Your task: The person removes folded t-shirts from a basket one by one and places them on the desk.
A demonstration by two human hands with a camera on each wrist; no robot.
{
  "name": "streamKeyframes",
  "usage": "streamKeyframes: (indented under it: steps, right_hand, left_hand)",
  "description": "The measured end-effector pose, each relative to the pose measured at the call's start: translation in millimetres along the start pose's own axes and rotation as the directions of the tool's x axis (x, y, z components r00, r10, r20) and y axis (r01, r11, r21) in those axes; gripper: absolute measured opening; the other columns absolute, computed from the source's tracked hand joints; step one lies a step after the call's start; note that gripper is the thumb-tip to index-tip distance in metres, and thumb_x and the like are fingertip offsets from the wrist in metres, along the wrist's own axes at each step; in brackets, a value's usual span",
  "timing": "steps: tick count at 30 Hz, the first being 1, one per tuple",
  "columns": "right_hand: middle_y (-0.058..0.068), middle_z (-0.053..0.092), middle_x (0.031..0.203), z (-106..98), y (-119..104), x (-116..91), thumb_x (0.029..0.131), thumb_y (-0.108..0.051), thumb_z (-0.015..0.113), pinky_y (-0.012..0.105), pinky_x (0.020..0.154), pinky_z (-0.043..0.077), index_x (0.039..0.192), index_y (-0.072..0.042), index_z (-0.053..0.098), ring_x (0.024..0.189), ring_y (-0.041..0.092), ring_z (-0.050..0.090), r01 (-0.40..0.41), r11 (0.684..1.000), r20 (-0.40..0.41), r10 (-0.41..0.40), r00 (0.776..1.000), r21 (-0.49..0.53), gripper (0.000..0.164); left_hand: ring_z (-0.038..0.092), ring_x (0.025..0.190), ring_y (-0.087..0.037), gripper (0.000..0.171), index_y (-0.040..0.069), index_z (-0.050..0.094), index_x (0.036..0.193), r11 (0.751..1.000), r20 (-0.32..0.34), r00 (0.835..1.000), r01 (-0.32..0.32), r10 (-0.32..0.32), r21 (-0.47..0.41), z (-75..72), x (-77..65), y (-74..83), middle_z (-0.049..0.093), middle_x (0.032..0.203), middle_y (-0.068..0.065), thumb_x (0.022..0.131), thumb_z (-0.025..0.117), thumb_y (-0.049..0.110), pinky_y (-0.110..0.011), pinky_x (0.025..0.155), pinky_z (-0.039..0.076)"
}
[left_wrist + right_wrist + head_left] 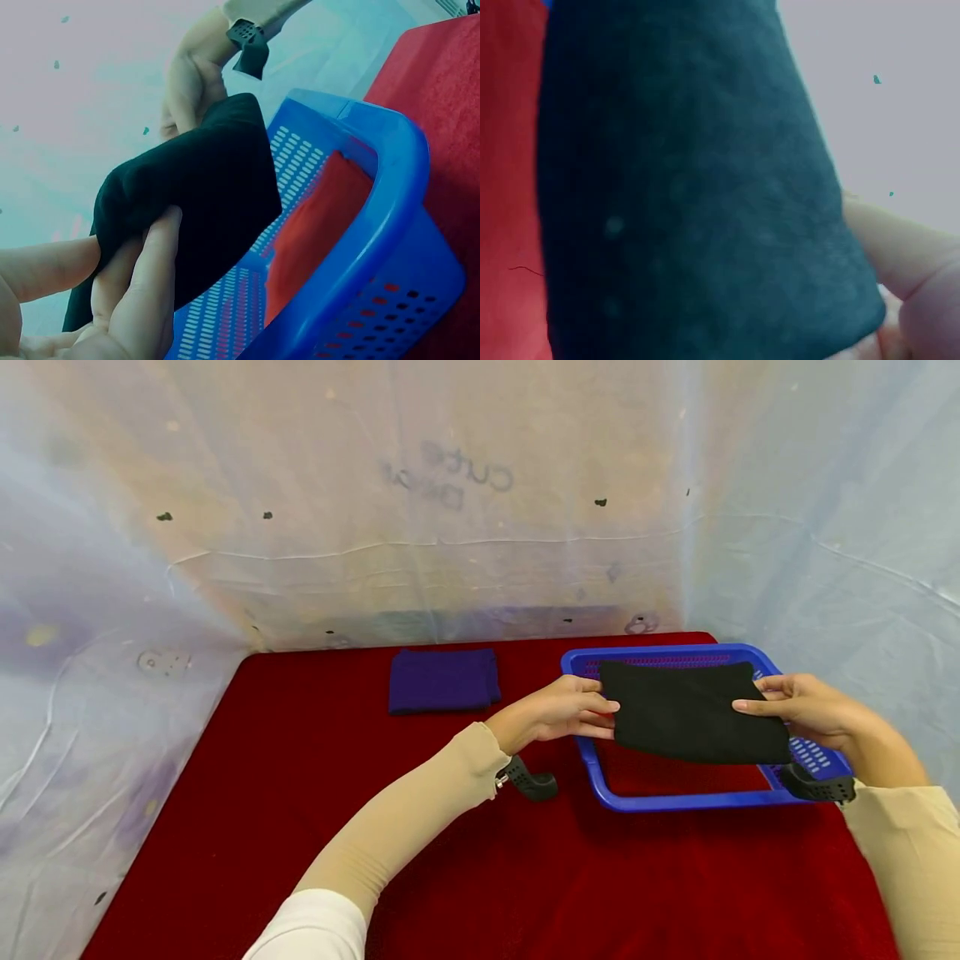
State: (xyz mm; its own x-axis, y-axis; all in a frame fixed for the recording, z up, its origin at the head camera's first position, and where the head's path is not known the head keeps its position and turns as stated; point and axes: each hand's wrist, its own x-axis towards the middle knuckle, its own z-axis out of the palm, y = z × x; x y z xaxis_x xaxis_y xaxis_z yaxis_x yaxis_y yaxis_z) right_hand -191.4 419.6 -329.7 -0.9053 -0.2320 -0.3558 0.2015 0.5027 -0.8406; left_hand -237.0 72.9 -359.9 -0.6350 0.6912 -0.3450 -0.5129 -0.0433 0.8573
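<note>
A folded black cloth (693,710) is stretched between both hands, over the blue plastic basket (600,785). The left hand (573,708) pinches its left end, thumb on the near face; the left wrist view shows those fingers (154,262) pressed into the dark fabric. At the other end the right hand (813,710) grips the cloth's right edge with the thumb on top. In the right wrist view the cloth (697,180) fills most of the picture and hides part of that hand. Red fabric (319,225) lies inside the basket below.
A folded purple-blue cloth (442,681) lies left of the basket, toward the back of the red-covered table (300,827). Pale printed sheeting (450,552) hangs behind the table and along both sides. A black wrist mount (532,781) sits below the left wrist.
</note>
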Motion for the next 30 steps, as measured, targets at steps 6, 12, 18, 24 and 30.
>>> streamKeyframes:
  steps: [6, 12, 18, 24, 30]
  right_hand:
    - [0.010, 0.067, 0.100, 10, -11, 1, 0.103, -0.010, 0.056, 0.033, 0.076, 0.060, 0.142, 0.017, 0.020, 0.081, 0.010, 0.068, 0.038, 0.997, -0.019, -0.037, 0.999, 0.062, 0.059]
    - [0.003, 0.070, 0.083, 23, -22, 3, 0.101, -0.003, 0.058, 0.037, 0.070, 0.060, 0.109, 0.000, 0.050, 0.073, 0.016, 0.069, 0.083, 0.987, -0.043, -0.078, 0.996, 0.141, 0.012]
    - [0.002, 0.073, 0.094, 33, -32, 4, 0.101, -0.003, 0.057, 0.037, 0.073, 0.060, 0.124, 0.007, 0.042, 0.079, 0.018, 0.071, 0.089, 0.986, -0.035, -0.085, 0.996, 0.143, 0.030]
    - [0.005, 0.074, 0.093, 39, -36, 9, 0.100, 0.001, 0.057, 0.036, 0.073, 0.060, 0.121, 0.005, 0.047, 0.080, 0.019, 0.072, 0.124, 0.974, -0.016, -0.124, 0.992, 0.190, 0.024]
    - [0.006, 0.075, 0.092, 47, -40, 15, 0.099, 0.003, 0.058, 0.035, 0.072, 0.060, 0.115, 0.000, 0.054, 0.080, 0.019, 0.072, 0.142, 0.967, -0.019, -0.141, 0.990, 0.210, 0.017]
  left_hand:
    - [0.048, 0.132, -0.036, 0.079, -0.001, 0.003, 0.158, 0.999, 0.027, 0.999, -0.019, 0.018, 0.028, -12.2, -13.5, 4.6, 0.014, 0.164, -0.016, 0.100, 0.056, -0.002, -0.046, 0.103, 0.046]
    - [0.044, 0.135, -0.036, 0.077, -0.001, 0.004, 0.158, 0.999, 0.026, 0.999, -0.034, 0.033, 0.034, -23.7, -28.9, 7.3, 0.004, 0.166, -0.012, 0.100, 0.055, -0.002, -0.047, 0.103, 0.045]
    - [0.049, 0.131, -0.038, 0.068, -0.002, 0.014, 0.157, 0.996, 0.051, 0.997, -0.065, 0.062, 0.059, -33.0, -41.7, 9.8, 0.033, 0.157, -0.019, 0.102, 0.053, -0.002, -0.046, 0.101, 0.048]
    - [0.050, 0.130, -0.037, 0.070, -0.002, 0.009, 0.158, 0.994, 0.067, 0.995, -0.081, 0.077, 0.070, -39.9, -49.7, 11.9, 0.046, 0.147, -0.021, 0.102, 0.052, -0.001, -0.046, 0.100, 0.048]
    - [0.047, 0.133, -0.037, 0.074, -0.001, 0.004, 0.158, 0.995, 0.046, 0.997, -0.073, 0.070, 0.073, -47.6, -57.6, 14.7, 0.030, 0.158, -0.019, 0.102, 0.052, -0.001, -0.047, 0.102, 0.047]
